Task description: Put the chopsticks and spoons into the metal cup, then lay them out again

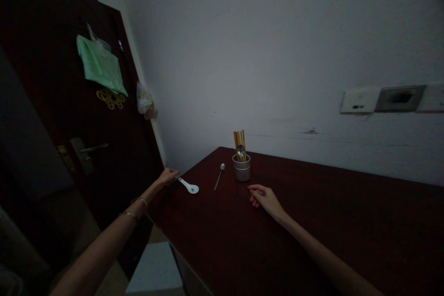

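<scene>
My left hand (168, 176) is at the left edge of the dark red-brown table, fingertips beside the handle end of a white soup spoon (190, 188) with a small blue mark in its bowl. I cannot tell whether they touch it. Right of that spoon lies a long-handled metal spoon (218, 177), bowl away from me. A grey metal cup (242, 170) stands upright beyond it, holding several wooden chopsticks (237, 141) and metal spoons (240, 150). Just in front of the cup, my right hand (264, 200) hovers or rests with loosely curled fingers and nothing in it.
The table (312, 194) meets a pale wall (260, 64) with sockets (360, 101) on the right. At left is a dark door (41, 55) with a handle (93, 148) and a green cloth bag (100, 64). A pale, flat-topped object (156, 266) stands below the table's left edge.
</scene>
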### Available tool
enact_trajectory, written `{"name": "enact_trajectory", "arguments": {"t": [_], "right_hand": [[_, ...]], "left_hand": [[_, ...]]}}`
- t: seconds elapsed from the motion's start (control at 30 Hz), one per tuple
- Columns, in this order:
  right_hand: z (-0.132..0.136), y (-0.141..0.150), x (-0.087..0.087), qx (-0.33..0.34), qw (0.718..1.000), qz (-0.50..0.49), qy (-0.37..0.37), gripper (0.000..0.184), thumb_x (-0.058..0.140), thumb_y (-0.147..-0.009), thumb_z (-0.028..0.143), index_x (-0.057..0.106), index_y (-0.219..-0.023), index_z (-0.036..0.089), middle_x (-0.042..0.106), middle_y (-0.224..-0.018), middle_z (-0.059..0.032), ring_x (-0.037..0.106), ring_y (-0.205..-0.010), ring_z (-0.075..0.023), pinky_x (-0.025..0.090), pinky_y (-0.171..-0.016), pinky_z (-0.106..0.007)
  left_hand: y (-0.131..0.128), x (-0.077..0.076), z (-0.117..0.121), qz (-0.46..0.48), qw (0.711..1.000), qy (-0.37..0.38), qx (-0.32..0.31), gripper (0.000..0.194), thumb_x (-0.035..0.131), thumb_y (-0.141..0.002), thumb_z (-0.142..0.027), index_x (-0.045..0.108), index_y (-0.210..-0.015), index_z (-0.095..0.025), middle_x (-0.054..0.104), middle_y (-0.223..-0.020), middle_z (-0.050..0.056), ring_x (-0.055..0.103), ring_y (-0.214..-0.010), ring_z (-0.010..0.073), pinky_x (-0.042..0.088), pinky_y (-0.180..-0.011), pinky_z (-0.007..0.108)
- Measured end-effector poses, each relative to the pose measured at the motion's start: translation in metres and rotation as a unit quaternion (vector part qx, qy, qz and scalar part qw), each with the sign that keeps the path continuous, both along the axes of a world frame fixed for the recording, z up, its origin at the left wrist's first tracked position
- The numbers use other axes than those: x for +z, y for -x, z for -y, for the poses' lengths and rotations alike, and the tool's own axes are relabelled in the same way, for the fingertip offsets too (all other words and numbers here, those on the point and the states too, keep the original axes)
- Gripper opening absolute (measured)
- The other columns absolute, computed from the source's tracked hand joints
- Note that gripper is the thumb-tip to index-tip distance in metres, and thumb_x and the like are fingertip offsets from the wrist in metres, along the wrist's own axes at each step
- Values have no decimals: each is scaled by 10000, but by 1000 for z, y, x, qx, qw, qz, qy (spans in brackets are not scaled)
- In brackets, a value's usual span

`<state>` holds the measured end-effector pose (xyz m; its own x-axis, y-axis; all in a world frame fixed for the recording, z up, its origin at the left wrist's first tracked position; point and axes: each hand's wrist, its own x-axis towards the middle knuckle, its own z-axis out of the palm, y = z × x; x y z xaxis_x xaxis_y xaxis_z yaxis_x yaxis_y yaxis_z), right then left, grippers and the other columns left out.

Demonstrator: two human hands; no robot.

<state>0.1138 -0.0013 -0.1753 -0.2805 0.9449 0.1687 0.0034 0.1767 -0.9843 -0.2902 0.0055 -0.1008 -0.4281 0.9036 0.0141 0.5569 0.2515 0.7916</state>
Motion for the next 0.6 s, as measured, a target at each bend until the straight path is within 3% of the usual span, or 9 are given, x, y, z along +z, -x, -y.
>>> {"name": "enact_trajectory", "arguments": {"t": [0.1, 0.2, 0.4, 0.5, 0.6], "right_hand": [[0, 1, 0, -3, 1000, 4, 5, 288, 495, -701, 309, 562, -908, 121, 560, -527, 28, 516, -431, -90, 401, -418, -211], [0, 1, 0, -5, 1000, 2, 6, 281, 492, -698, 301, 562, -901, 120, 558, -514, 31, 513, -421, -90, 401, -415, -211], [2, 2, 4, -12, 1000, -9, 6, 277, 490, -689, 299, 560, -890, 122, 560, -501, 34, 507, -404, -83, 397, -402, -200], [2, 2, 6, -23, 1000, -16, 8, 287, 485, -682, 293, 554, -903, 123, 560, -503, 37, 506, -398, -80, 394, -395, -194], [2, 2, 7, -31, 999, -26, 12, 292, 480, -682, 284, 544, -919, 125, 556, -514, 42, 501, -396, -77, 391, -387, -192]], "left_hand": [[-16, 13, -14, -29, 996, -67, 56, 213, 503, -691, -328, 569, -632, -134, 370, -378, -55, 309, -329, 68, 198, -364, 197], [-50, 13, -32, -15, 993, -115, 12, 199, 477, -695, -277, 605, -720, -127, 395, -400, -58, 341, -352, 68, 223, -383, 184], [-155, -25, -53, 35, 980, -147, -129, 282, 460, -737, -341, 612, -670, -113, 425, -419, -43, 377, -379, 69, 255, -405, 181], [-195, -44, -59, 41, 984, -127, -116, 334, 423, -774, -349, 623, -655, -110, 428, -390, -31, 402, -377, 82, 282, -420, 188], [-216, -55, -66, 40, 989, -117, -76, 333, 402, -788, -304, 630, -640, -111, 473, -403, -8, 447, -396, 98, 322, -457, 199]]}}
